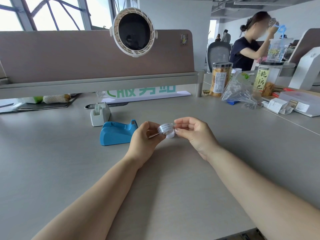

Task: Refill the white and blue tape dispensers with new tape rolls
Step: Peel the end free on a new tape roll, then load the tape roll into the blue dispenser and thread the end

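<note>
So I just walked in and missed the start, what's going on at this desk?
A person is seated at a grey desk, holding a small tape roll with a printed paper label between both hands. The left hand pinches one side and the right hand picks at the other, apparently unwrapping it. The blue tape dispenser and the white tape dispenser sit on the desk just beyond the left hand, untouched. No roll is visible in either.
</note>
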{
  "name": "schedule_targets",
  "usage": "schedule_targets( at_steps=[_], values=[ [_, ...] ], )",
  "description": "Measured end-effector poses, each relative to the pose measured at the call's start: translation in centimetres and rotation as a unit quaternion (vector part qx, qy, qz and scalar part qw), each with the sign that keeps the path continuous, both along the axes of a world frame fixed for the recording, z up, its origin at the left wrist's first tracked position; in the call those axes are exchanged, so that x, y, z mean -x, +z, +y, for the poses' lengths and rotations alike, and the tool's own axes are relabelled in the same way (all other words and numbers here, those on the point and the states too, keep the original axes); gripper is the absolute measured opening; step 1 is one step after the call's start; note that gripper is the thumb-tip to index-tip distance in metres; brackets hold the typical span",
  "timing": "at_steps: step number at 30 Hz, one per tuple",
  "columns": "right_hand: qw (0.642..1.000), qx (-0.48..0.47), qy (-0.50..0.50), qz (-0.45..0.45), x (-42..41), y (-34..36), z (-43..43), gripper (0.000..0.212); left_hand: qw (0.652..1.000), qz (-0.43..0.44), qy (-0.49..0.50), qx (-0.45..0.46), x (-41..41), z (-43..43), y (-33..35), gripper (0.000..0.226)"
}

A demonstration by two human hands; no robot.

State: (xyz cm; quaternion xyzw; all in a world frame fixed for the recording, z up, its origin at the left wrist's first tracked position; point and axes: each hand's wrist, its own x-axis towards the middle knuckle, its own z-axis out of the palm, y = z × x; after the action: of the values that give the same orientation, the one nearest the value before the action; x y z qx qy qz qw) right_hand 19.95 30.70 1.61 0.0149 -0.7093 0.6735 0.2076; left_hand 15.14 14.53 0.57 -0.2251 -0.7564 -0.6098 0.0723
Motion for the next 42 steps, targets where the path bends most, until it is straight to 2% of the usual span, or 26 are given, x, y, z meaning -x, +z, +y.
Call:
schedule_targets(
  at_steps=[4,8,13,16,19,22,24,26,27,30,33,38,42],
  values=[
    [1.000,-0.018,-0.006,0.014,-0.1,0.2,0.1,0.029,1.000,-0.001,0.002,-0.002,0.1,0.0,-0.1,0.020],
    [0.992,-0.124,0.027,0.002,-0.2,0.1,-0.1,0.036,1.000,0.003,-0.022,0.005,-0.3,-0.2,0.1,0.021],
    [0.988,-0.149,0.052,0.008,-0.2,-0.3,-0.8,0.022,0.996,0.007,-0.049,0.080,-0.7,-2.4,0.3,0.026],
    [0.991,-0.134,0.028,0.011,0.3,-0.2,-1.2,0.019,0.995,0.048,0.018,0.091,-0.4,-5.6,0.8,0.030],
    [0.993,-0.117,0.001,0.020,1.9,1.1,-2.8,0.022,0.977,0.127,0.152,0.081,0.7,-10.1,1.2,0.030],
    [0.987,-0.150,-0.005,0.058,4.4,2.6,-6.3,0.027,0.954,0.122,0.230,0.148,2.6,-14.0,0.7,0.044],
    [0.980,-0.183,-0.001,0.081,6.3,3.2,-8.9,0.026,0.960,0.050,0.209,0.180,3.7,-15.5,0.1,0.060],
    [0.973,-0.211,0.004,0.092,7.8,3.0,-11.1,0.025,0.974,-0.025,0.161,0.156,4.4,-16.2,-0.3,0.072],
    [0.971,-0.216,0.006,0.099,8.4,2.8,-12.1,0.024,0.977,-0.031,0.141,0.156,4.7,-16.4,-0.6,0.075],
    [0.959,-0.245,0.001,0.139,9.3,1.7,-13.8,0.019,0.961,-0.013,0.116,0.253,5.5,-16.1,-1.1,0.081],
    [0.942,-0.294,-0.002,0.160,9.7,0.6,-14.2,0.021,0.940,0.006,0.115,0.320,5.8,-15.7,-1.2,0.076],
    [0.932,-0.332,-0.004,0.148,10.0,0.1,-13.7,0.017,0.943,0.008,0.123,0.310,5.7,-15.7,-1.3,0.070],
    [0.897,-0.401,-0.036,0.181,9.8,0.2,-13.6,0.017,0.943,0.005,0.129,0.306,5.6,-15.6,-1.3,0.069]
  ],
)
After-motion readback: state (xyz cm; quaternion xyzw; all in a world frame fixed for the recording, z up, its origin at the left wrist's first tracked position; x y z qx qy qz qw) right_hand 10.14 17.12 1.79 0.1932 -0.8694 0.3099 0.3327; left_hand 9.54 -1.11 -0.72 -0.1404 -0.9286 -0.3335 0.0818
